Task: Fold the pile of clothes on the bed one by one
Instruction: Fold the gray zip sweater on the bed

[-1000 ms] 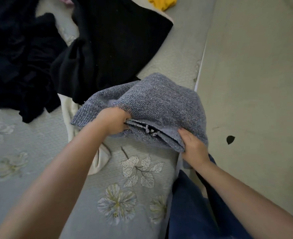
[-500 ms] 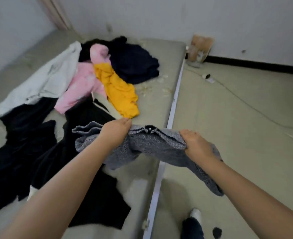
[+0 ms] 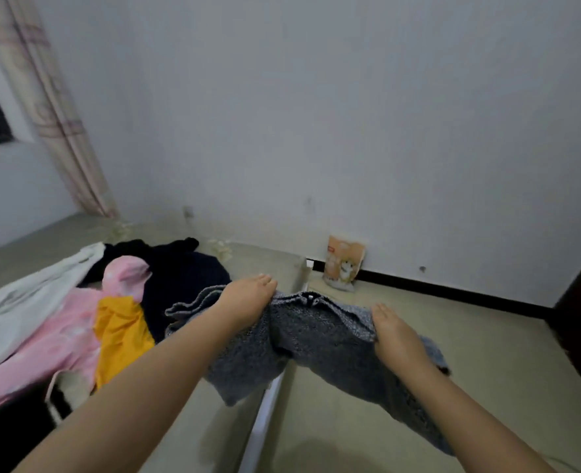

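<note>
On the bed (image 3: 248,414) at left lie white (image 3: 26,298), pink (image 3: 60,339), yellow (image 3: 118,332) and black (image 3: 183,278) clothes, while the left hand (image 3: 248,298) and right hand (image 3: 393,336), fingers curled, grip the grey knit (image 3: 316,339), hanging in the air over the bed's right edge.

Two bare forearms enter from lower edge of frame: left arm (image 3: 139,387) from lower left, right arm (image 3: 466,418) from lower right. No sleeves visible up to frame edge. Left hand (image 3: 244,298) and right hand (image 3: 395,336) bare; no gloves, rings, watch or bracelets seen. Nails short, unpainted so far as blur allows. Rest of body out of view.
</note>
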`<state>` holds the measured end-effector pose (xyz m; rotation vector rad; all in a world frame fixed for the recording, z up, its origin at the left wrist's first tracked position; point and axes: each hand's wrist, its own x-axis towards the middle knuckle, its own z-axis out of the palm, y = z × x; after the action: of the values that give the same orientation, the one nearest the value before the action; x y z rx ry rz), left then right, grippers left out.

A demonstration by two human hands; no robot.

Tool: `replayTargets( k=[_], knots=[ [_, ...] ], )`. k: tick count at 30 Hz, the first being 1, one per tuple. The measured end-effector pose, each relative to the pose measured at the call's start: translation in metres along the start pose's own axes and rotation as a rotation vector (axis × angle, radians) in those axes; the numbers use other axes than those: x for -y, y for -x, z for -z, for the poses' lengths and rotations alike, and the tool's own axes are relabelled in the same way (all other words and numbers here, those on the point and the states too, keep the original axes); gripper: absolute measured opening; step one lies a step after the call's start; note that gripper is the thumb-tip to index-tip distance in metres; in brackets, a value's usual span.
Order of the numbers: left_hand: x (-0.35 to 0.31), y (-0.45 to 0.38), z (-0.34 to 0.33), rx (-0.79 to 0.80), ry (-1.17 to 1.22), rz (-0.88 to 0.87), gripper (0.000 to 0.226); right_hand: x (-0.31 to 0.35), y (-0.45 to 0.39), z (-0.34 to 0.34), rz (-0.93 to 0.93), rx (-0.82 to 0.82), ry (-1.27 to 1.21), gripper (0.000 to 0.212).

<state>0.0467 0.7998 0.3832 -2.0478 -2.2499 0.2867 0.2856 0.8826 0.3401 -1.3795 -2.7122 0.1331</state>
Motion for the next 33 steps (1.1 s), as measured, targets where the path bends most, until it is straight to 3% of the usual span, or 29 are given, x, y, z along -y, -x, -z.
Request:
replayTargets(
  k=[4,7,15,23,27,33],
  knots=[
    [0.018,-0.111,0.032,0.039,-0.011,0.004,0.032,-0.04,-0.094,0.034,-0.066,0.028,0.01,0.049],
    [0.029,-0.208,0.052,0.009,0.006,-0.038,0.039,-0.078,-0.169,0.056,-0.092,0.019,0.02,0.035],
    [0.036,-0.436,0.092,-0.201,-0.069,-0.12,0.057,-0.182,-0.347,0.089,-0.123,-0.118,0.032,0.056],
    [0.069,-0.614,0.089,-0.138,-0.032,0.024,0.057,-0.267,-0.557,0.101,0.045,-0.072,0.056,0.064],
    [0.116,-0.67,0.089,-0.075,-0.031,0.137,0.057,-0.265,-0.668,0.108,0.191,-0.039,0.045,0.063],
    [0.231,-0.742,0.077,-0.022,-0.076,0.33,0.053,-0.206,-0.838,0.087,0.414,0.01,0.071,0.054]
  ],
)
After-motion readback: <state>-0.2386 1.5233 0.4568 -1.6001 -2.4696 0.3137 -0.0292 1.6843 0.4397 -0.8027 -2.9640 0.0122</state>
